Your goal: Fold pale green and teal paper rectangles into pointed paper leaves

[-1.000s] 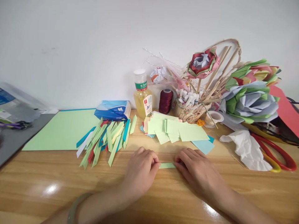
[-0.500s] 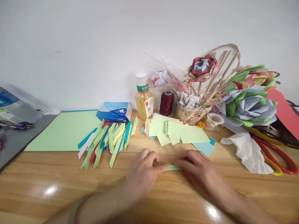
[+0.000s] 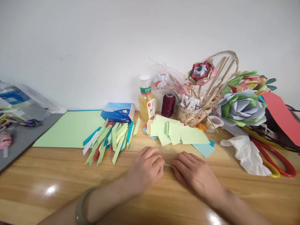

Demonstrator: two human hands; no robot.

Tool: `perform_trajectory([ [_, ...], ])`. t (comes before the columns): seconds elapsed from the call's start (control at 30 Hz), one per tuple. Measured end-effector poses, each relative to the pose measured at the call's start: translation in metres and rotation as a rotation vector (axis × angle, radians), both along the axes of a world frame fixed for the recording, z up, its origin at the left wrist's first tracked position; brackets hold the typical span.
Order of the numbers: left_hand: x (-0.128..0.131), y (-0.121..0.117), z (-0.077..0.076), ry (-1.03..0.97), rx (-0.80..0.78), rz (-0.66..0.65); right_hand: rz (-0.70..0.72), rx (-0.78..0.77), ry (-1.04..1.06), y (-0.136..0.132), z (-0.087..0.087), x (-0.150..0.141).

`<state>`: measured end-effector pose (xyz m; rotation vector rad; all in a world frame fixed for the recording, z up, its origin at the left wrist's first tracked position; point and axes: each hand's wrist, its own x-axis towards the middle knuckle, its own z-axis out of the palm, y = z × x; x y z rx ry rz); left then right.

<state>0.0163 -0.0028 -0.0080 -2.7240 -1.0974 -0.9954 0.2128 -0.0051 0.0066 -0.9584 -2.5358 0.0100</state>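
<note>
Between my hands, low over the wooden table, a thin edge of a light green paper strip (image 3: pixel 167 165) shows; the rest of it is hidden by fingers. My left hand (image 3: pixel 147 167) is closed on the strip's left end, fingers curled. On its right end my right hand (image 3: pixel 193 171) is closed too, fingers bent and pressed together. Just beyond my hands lies a fanned pile of light green paper rectangles (image 3: pixel 194 136), with a blue sheet (image 3: pixel 203 150) under its right side. To the left sits a heap of folded paper strips (image 3: pixel 118 147), mostly green, some blue, red and white.
Behind are a tissue pack (image 3: pixel 117 112), a drink bottle (image 3: pixel 147 103), a maroon thread spool (image 3: pixel 168 105) and a basket (image 3: pixel 189 116). Paper flowers (image 3: pixel 243 107), a crumpled tissue (image 3: pixel 245 156) and red-handled scissors (image 3: pixel 278 159) lie right. A large green sheet (image 3: pixel 65 131) lies left.
The green strip shows as a thinner edge now instead of a flat band. My left hand has rolled over with its fingers curled in, and the right fingers have drawn together. The view has shifted slightly.
</note>
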Motion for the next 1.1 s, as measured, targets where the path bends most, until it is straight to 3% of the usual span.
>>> perform_trajectory([
  [0.2,0.008,-0.01,0.016,-0.44,-0.659,0.104,-0.037,-0.5,0.21,-0.01,0.011,-0.003],
  [0.33,0.013,-0.012,0.012,-0.657,-0.892,0.156,-0.076,-0.764,0.337,-0.01,0.017,-0.004],
  [0.43,0.014,-0.01,0.011,-0.696,-0.94,0.162,-0.051,-0.844,0.344,-0.009,0.017,-0.004],
  [0.6,0.01,-0.007,0.017,-0.632,-1.116,0.104,-0.051,-0.739,0.3,-0.011,0.018,-0.003],
  [0.83,0.01,-0.014,0.022,-0.451,-0.848,0.063,-0.033,-0.743,0.197,-0.006,0.019,0.002],
  [1.1,0.006,-0.016,0.02,-0.44,-1.036,0.112,-0.144,-0.817,0.208,0.006,0.014,0.02],
])
